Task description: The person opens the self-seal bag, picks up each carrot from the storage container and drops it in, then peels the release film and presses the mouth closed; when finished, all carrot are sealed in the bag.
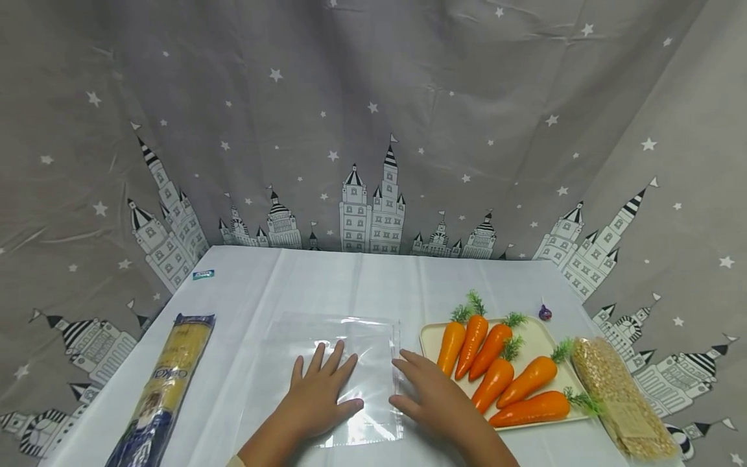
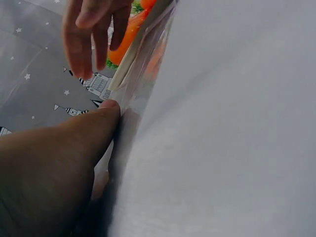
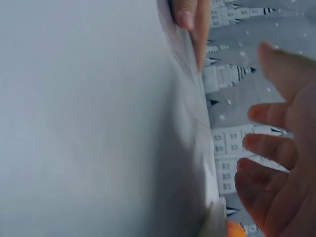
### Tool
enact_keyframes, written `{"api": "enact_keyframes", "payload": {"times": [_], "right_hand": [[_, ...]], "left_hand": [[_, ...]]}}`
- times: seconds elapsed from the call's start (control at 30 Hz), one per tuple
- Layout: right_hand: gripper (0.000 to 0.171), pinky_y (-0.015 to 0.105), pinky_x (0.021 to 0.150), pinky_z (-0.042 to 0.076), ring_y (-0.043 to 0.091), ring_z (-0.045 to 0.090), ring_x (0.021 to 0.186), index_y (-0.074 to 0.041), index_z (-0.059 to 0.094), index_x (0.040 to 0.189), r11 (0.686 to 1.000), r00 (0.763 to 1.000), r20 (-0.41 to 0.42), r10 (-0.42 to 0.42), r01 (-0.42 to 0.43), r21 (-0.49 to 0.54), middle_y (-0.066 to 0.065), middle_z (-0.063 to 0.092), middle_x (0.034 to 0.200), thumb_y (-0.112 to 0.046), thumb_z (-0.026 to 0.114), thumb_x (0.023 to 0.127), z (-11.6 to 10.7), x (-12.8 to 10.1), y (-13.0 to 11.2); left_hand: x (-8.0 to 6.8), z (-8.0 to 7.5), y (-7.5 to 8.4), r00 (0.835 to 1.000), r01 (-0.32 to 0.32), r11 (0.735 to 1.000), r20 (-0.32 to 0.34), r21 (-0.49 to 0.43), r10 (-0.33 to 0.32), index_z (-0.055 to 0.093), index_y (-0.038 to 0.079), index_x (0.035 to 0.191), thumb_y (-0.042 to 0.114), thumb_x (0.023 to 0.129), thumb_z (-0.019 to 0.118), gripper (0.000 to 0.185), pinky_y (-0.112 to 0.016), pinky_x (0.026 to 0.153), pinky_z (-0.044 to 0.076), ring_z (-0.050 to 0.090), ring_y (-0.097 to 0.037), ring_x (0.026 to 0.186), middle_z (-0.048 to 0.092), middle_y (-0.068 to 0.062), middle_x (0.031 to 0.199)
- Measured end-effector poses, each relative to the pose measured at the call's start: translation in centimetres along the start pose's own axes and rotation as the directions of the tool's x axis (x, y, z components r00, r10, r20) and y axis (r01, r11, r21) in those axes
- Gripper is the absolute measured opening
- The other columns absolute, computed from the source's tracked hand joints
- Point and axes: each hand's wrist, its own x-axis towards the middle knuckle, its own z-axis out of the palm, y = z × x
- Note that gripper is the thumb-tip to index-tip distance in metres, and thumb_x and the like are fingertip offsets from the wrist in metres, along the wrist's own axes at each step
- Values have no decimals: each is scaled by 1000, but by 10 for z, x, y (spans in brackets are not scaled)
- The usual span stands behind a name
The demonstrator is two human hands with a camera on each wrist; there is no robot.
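Observation:
A clear plastic bag lies flat on the white-covered table. My left hand rests on it with the fingers spread and straight. In the left wrist view the left thumb lies along the bag's surface. My right hand hovers at the bag's right edge, fingers parted and slightly bent, holding nothing. The right wrist view shows the right hand's fingers raised off the table. Just right of that hand, several orange carrots with green tops lie on a cream tray.
A long pack of pasta lies at the left. A bag of pale grains sits at the right beside the tray. Toward the back are a small blue-green packet and a purple-wrapped lollipop. A grey curtain hangs behind the table.

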Motion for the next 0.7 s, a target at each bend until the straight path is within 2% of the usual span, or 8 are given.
{"api": "enact_keyframes", "payload": {"times": [0.13, 0.23, 0.4, 0.53, 0.7], "right_hand": [[62, 56, 121, 38, 31, 42, 152, -19, 53, 154, 1000, 999, 34, 5, -4, -31, 4, 44, 165, -48, 65, 100, 8, 6, -6], [63, 56, 122, 35, 32, 37, 154, -20, 52, 155, 998, 995, 90, 31, -26, -55, 2, 41, 167, -46, 67, 99, 12, 7, -9], [66, 58, 120, 38, 34, 37, 154, -25, 52, 155, 991, 982, 181, 58, -35, -127, -1, 42, 166, -49, 70, 96, 14, 6, -13], [68, 58, 118, 40, 34, 38, 154, -28, 50, 156, 984, 978, 200, 61, -25, -177, -3, 43, 166, -52, 70, 96, 15, 6, -15], [69, 58, 120, 38, 34, 36, 155, -27, 49, 157, 983, 976, 209, 59, -20, -183, -3, 41, 167, -53, 69, 96, 14, 7, -16]], "left_hand": [[-1, -1, -2, 1000, -18, 1000, 1, 5, 18, 37, 30, 163, 78, 93, 52, 87, -77, 120, 8, 10, -44, 161, 18, -6, 175], [-2, 0, -3, 1000, -24, 1000, 10, 8, 24, 36, 30, 164, 80, 92, 50, 88, -78, 120, 8, 8, -44, 161, 16, -5, 176], [-2, 4, -5, 999, -32, 999, 12, 20, 31, 34, 38, 163, 80, 94, 47, 83, -78, 120, 7, 7, -44, 162, 15, -5, 176], [-1, 4, -7, 999, -40, 999, -6, 33, 40, 37, 43, 161, 80, 94, 46, 77, -79, 119, 8, 9, -45, 161, 17, -5, 175], [1, 4, -8, 999, -39, 999, -11, 34, 39, 38, 43, 160, 80, 94, 46, 76, -79, 119, 8, 10, -45, 161, 19, -5, 175]]}}
